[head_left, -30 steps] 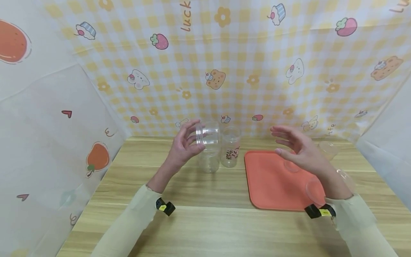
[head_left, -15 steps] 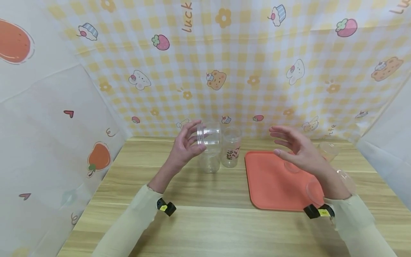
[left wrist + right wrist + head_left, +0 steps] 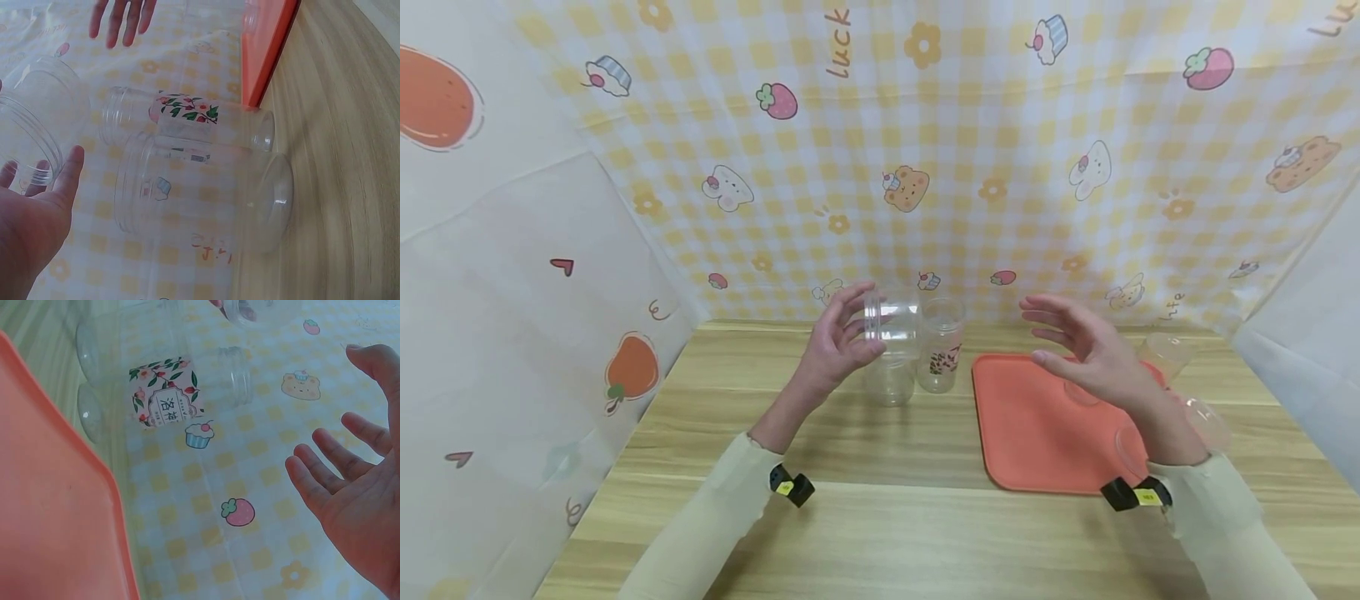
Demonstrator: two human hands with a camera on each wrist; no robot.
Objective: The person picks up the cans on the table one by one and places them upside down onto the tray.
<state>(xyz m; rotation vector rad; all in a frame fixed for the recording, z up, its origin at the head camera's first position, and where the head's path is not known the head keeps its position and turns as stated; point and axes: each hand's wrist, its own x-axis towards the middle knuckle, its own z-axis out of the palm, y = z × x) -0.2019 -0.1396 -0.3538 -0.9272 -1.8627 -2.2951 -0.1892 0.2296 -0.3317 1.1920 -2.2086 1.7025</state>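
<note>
My left hand (image 3: 838, 346) grips a clear plastic jar (image 3: 901, 321) by its threaded neck. The jar lies sideways in the air, its mouth toward the palm. Just beneath it a second clear jar (image 3: 200, 200) stands upright on the table, partly covered by the held one in the head view. Beside that stands a slimmer clear jar (image 3: 940, 354) with a floral label (image 3: 165, 394). My right hand (image 3: 1093, 346) hovers over the far part of the orange tray (image 3: 1030, 433), fingers spread and slightly bent, thumb apart, touching nothing.
Clear round pieces, perhaps lids, lie on the tray, partly behind the right forearm. Two clear containers, one farther back (image 3: 1167, 354) and one nearer (image 3: 1208, 423), are at the tray's right side. A checked cloth (image 3: 985, 125) hangs behind the wooden table (image 3: 895, 533).
My right hand has drifted slightly left over the tray. My left hand and the held jar have shifted a little to the right.
</note>
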